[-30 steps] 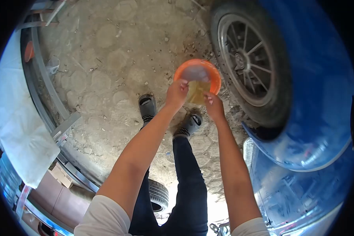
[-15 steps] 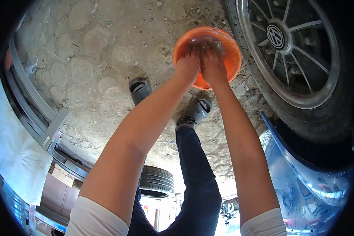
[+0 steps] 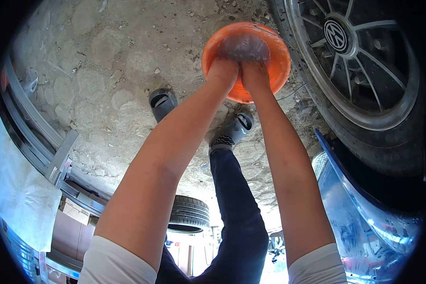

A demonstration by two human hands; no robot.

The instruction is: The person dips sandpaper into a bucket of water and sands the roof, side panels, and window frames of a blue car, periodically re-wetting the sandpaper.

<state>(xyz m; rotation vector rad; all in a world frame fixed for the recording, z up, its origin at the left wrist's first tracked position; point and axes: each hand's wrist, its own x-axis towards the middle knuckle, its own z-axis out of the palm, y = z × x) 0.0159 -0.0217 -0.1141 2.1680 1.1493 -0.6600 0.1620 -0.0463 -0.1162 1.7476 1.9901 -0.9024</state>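
Note:
An orange basin (image 3: 280,71) with murky water (image 3: 244,46) stands on the ground at the top centre. My left hand (image 3: 223,70) reaches into it from the left side, its fingers under the water and out of sight. Close beside it, my right hand (image 3: 255,73) is also dipped in the water, with its fingers hidden. Whether either hand holds anything below the surface cannot be seen.
A wheel (image 3: 352,47) with a spoked rim is close to the basin's right. Below it lies a blue car panel (image 3: 350,213). A loose tire (image 3: 189,214) lies behind my legs, and metal frames (image 3: 33,128) line the left side. My sandalled feet are below the basin.
Both hands have sunk deeper, and their fingers, visible before, are now covered by the murky water. The basin sits slightly higher in the view.

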